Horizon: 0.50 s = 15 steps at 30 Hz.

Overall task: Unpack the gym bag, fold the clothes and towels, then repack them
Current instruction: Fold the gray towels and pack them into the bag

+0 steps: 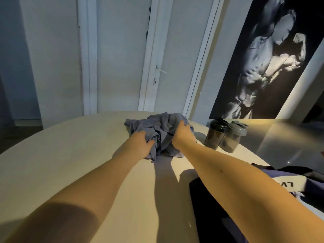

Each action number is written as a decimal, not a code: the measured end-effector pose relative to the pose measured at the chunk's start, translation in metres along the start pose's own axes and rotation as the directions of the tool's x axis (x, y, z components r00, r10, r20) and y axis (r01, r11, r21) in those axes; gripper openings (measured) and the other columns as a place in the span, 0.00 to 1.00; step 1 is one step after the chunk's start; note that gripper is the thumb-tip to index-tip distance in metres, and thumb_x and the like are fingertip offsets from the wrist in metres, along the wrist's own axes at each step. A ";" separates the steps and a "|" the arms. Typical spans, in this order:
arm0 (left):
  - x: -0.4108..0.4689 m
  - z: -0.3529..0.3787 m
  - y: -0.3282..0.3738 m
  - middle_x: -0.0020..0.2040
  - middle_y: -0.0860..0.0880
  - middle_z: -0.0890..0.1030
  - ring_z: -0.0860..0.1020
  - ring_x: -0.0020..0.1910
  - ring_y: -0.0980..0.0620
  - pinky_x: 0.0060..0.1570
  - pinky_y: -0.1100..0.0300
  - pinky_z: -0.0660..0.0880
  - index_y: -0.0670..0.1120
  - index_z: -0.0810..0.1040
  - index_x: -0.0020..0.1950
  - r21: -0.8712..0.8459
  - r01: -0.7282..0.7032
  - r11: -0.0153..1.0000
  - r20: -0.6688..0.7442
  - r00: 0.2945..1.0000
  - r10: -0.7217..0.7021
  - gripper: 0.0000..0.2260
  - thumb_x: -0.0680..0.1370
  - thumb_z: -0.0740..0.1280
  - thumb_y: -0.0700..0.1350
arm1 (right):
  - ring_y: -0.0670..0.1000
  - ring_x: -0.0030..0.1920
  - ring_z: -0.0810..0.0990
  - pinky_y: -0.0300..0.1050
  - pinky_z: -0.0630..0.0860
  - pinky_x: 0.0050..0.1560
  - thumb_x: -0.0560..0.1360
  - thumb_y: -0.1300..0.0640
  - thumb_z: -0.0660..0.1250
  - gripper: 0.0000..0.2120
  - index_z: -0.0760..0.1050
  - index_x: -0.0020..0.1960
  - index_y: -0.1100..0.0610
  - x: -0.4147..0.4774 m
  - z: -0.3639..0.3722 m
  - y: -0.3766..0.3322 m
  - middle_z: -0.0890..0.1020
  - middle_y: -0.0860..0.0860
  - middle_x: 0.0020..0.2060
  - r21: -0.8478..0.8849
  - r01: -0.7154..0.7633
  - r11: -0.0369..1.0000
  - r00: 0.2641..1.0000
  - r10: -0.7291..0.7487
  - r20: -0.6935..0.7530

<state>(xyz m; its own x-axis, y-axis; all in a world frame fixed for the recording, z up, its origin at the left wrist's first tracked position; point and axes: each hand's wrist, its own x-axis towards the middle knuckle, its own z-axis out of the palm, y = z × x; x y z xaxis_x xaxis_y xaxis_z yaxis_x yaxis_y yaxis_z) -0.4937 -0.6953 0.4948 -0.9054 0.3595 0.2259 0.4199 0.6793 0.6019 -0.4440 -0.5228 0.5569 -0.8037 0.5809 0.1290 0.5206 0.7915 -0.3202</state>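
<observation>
Since the grey garment point(157, 126) sits bunched at the far side of the tabletop point(78, 146), the step in hand looks like opening it out for folding. Left hand point(141, 145) has its fingers curled into a fold at the near-left edge. Right hand point(184, 135) grips a bunch on the right side. Both hold cloth, neither lies flat.

To do it well:
- Find two matching corners or a seam first.
- Lift, shake out, and lay it flat over the bare middle of the tabletop.
- Smooth it before the first fold.
- Keep the sweep off the black-lidded shaker point(216, 135) and grey-lidded shaker point(234, 139) just right of the garment; I'd expect them to tip easily.

Unclear:
- Shirt or shorts, can't tell.
- Right fingertips are buried in cloth.
- Probable gym bag point(313, 190) at lower right, dark with a white lettered panel, is cut off by the frame edge. Contents not visible.
- Light is low, so colours are unreliable.
</observation>
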 end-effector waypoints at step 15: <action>0.019 0.012 0.038 0.67 0.45 0.73 0.69 0.66 0.43 0.64 0.50 0.69 0.47 0.78 0.66 0.331 -0.067 0.941 -0.183 0.974 0.133 0.19 0.82 0.62 0.57 | 0.62 0.57 0.80 0.56 0.79 0.59 0.80 0.60 0.62 0.14 0.74 0.65 0.57 0.019 0.001 0.011 0.79 0.58 0.59 0.019 0.059 0.998 0.995 -0.060 0.078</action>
<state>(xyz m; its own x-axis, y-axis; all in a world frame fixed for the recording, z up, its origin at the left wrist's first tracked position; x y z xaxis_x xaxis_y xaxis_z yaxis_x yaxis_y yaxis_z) -0.4942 -0.6549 0.5123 -0.8373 0.3235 0.4408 0.4765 0.8272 0.2980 -0.4536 -0.5038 0.5553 -0.8537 0.5155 0.0740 0.4668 0.8205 -0.3300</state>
